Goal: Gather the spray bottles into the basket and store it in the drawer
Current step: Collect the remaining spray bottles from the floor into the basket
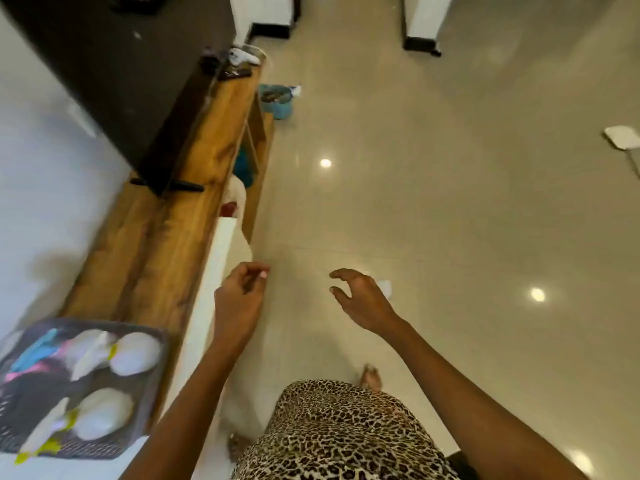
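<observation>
A dark woven basket [152, 368] stands on the near end of a long wooden cabinet [156, 258] at lower left. Several white spray bottles [135, 353] with yellow-green triggers lie inside it, along with blue and pink items. My left hand [239, 299] hovers over the floor just right of the cabinet's white front edge [214, 282], fingers loosely curled and holding nothing. My right hand [360, 296] hangs further right above the tiles, fingers spread and bent, also holding nothing. Both hands are well apart from the basket.
A large dark television [114, 74] stands on the cabinet behind the basket. Open cabinet shelves [249, 157] hold a teal item. A teal bin [277, 100] sits on the floor beyond. Glossy beige tiles spread to the right, and white furniture legs [422, 29] stand at the top.
</observation>
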Available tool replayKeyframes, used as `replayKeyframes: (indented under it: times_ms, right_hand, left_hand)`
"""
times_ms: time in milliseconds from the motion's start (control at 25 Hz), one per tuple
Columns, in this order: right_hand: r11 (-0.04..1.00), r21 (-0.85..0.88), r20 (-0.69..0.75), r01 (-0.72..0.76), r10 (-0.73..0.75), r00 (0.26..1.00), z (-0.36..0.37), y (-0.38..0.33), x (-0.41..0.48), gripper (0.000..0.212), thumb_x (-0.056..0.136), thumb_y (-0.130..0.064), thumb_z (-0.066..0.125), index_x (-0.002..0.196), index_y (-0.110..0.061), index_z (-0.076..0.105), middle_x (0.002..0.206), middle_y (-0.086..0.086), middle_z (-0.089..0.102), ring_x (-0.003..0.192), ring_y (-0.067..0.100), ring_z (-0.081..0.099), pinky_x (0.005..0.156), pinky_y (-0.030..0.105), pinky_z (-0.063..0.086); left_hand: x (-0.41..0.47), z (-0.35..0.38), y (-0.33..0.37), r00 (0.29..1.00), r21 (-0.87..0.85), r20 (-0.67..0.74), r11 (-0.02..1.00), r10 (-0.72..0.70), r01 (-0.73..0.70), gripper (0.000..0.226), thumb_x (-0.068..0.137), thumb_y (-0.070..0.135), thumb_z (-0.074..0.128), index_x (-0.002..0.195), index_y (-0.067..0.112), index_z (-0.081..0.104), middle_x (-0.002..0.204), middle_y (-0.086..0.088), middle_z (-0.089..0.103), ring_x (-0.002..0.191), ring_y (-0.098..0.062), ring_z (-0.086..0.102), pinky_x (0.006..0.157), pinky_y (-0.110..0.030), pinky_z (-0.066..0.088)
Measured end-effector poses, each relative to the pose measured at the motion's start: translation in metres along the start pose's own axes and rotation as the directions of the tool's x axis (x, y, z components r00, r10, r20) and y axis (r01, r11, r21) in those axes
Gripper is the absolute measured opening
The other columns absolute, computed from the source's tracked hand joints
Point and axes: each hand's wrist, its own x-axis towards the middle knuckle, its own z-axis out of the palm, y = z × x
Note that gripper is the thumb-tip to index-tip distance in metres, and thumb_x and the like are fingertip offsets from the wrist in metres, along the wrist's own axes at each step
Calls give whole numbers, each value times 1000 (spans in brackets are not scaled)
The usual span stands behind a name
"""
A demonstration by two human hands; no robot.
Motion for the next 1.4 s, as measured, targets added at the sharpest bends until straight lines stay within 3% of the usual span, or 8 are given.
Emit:
replayKeyframes:
  times_ms: [200, 280, 360, 600, 920, 1080, 1200, 1400]
  right_hand:
    - [972, 12, 59, -235, 234, 970, -50, 125, -14, 32, 91, -21, 52, 122, -14, 54, 130, 8, 56, 117, 22, 53, 96, 27, 40]
    - [947, -20, 108, -321, 321, 941, -56, 168, -16, 32, 91, -19, 51, 122, -12, 54, 130, 11, 57, 115, 25, 54, 96, 30, 42]
    - [922, -61, 149, -382, 387, 910, -53, 208, -9, 31, 91, -17, 51, 121, -10, 55, 128, 13, 58, 115, 27, 54, 98, 33, 43]
    - [818, -70, 141, -571, 574, 806, 47, 367, 76, 27, 92, -15, 48, 115, -3, 55, 117, 19, 61, 108, 32, 56, 91, 38, 47]
    - [665, 74, -60, -743, 747, 663, 209, 572, 224, 16, 90, -22, 53, 95, -7, 51, 109, 17, 56, 111, 34, 52, 78, 34, 38]
    - [653, 51, -142, -756, 754, 642, 247, 615, 254, 43, 87, -31, 57, 114, 1, 47, 121, 18, 53, 114, 32, 48, 87, 38, 42]
    - [663, 35, -173, -747, 741, 649, 257, 628, 263, 36, 87, -26, 56, 112, -1, 50, 118, 16, 55, 110, 30, 51, 84, 36, 43]
    - [606, 324, -85, -726, 783, 616, 241, 596, 257, 23, 85, -25, 58, 94, -5, 50, 96, 11, 58, 84, 26, 56, 70, 34, 45]
  left_hand:
    - [17, 150, 15, 988, -3, 117, 995, -100, 101, 11, 89, 12, 55, 97, 18, 59, 96, -1, 66, 95, -18, 62, 72, -9, 48]
    - [18, 192, 4, 966, 47, 184, 983, -182, 176, 20, 89, 13, 56, 109, 13, 54, 108, -9, 67, 103, -23, 62, 83, -30, 53]
    - [22, 227, -21, 937, 151, 259, 968, -236, 202, 28, 89, 14, 55, 117, 11, 50, 120, -11, 63, 110, -24, 59, 94, -35, 47]
    - [85, 351, -184, 841, 478, 426, 872, -333, 103, 37, 89, 21, 56, 123, 11, 46, 130, -11, 57, 112, -31, 56, 95, -36, 41]
    - [167, 483, -414, 840, 539, 453, 842, -301, 11, 35, 88, 19, 56, 119, 5, 49, 124, -14, 60, 115, -29, 54, 90, -28, 38]
    - [168, 507, -473, 832, 533, 471, 846, -293, -5, 33, 88, 19, 57, 117, 6, 50, 124, -11, 60, 114, -26, 56, 85, -20, 34]
    - [165, 510, -493, 820, 532, 478, 847, -315, 15, 32, 88, 19, 56, 118, 9, 50, 126, -8, 59, 116, -22, 55, 87, -21, 34]
    - [166, 490, -471, 807, 511, 495, 859, -324, 31, 34, 86, 22, 59, 117, 12, 50, 127, -6, 58, 118, -20, 53, 88, -23, 35]
